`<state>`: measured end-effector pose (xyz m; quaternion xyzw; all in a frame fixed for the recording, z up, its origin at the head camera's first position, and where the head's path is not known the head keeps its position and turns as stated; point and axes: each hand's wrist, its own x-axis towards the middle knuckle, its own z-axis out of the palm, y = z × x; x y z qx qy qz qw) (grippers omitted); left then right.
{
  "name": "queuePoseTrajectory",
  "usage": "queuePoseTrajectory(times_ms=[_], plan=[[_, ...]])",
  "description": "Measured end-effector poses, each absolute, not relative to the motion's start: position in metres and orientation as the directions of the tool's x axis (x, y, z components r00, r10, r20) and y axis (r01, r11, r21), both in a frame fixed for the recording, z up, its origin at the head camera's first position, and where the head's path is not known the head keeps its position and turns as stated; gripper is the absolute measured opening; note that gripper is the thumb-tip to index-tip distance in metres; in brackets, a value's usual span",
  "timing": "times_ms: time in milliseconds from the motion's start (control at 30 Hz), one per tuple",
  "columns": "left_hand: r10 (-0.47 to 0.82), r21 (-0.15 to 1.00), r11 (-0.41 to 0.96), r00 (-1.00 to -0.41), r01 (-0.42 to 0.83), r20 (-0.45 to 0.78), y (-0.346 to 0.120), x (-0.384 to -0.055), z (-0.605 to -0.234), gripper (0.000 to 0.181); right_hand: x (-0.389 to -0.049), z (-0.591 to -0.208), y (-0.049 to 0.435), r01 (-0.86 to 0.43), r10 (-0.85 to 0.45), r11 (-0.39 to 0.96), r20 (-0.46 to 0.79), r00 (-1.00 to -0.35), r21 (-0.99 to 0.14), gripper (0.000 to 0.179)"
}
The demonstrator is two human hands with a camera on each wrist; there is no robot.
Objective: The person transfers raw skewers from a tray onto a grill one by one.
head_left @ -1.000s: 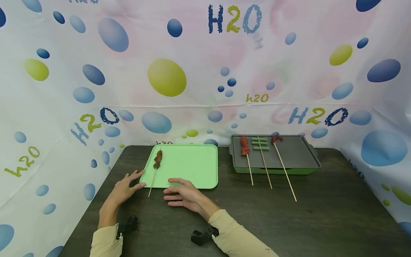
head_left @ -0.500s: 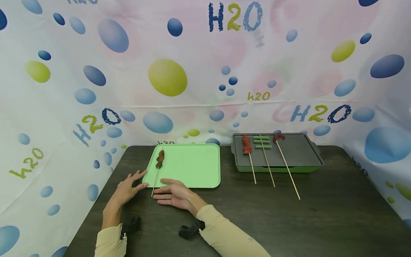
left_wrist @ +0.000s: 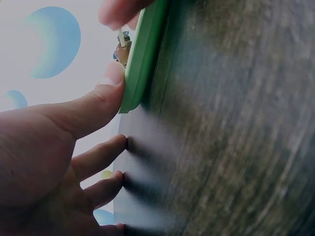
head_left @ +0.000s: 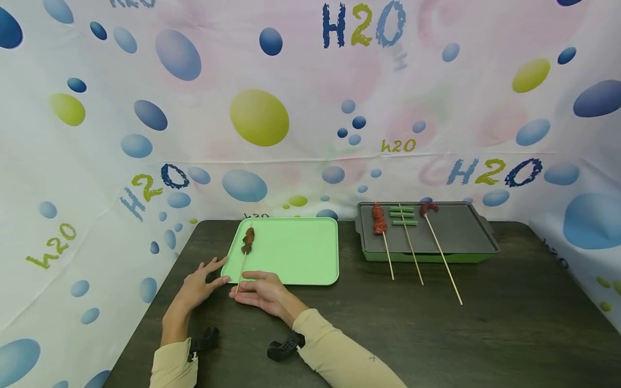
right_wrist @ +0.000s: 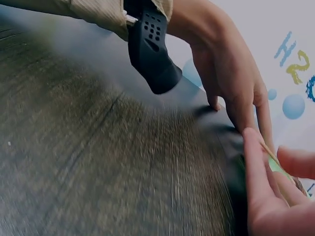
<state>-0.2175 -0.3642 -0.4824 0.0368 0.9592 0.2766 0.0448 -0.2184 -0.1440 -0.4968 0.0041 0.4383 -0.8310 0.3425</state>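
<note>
A skewer of brown meat pieces [head_left: 248,240] lies on the left side of a light green tray [head_left: 296,253], its stick reaching over the front rim. My right hand [head_left: 264,293] is at the stick's near end, with fingertips under it and the thumb just beside it. In the right wrist view the thin stick [right_wrist: 268,149] crosses between thumb and fingers, which are fairly straight. My left hand [head_left: 196,285] is spread at the tray's front left corner. Its thumb [left_wrist: 112,76] rests at the tray's rim, and other fingertips reach down to the table.
Right of the tray stands a grey-topped grill [head_left: 461,231] with a green base. Three skewers lie across it: red meat [head_left: 379,220], green pieces [head_left: 402,215] and a curled reddish piece [head_left: 429,208]. Their sticks jut past its front edge over the dark table [head_left: 368,334].
My right hand has moved left to the stick's end, its fingers now under it. The left hand stays at the tray corner. The head view has shifted slightly.
</note>
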Motion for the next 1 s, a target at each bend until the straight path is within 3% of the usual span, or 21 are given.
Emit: queuePoseTrajectory(times_ms=[267, 1000], plan=[[0.091, 0.538, 0.842, -0.993, 0.039, -0.070, -0.363, -0.217, -0.482, 0.069, -0.214, -0.496, -0.149, 0.519, -0.485, -0.408, -0.303, -0.820, -0.751, 0.041], [0.102, 0.539, 0.841, -0.992, 0.049, -0.068, -0.363, -0.216, -0.480, 0.069, -0.201, -0.487, -0.111, 0.471, -0.493, -0.385, -0.255, -0.832, -0.793, 0.043]])
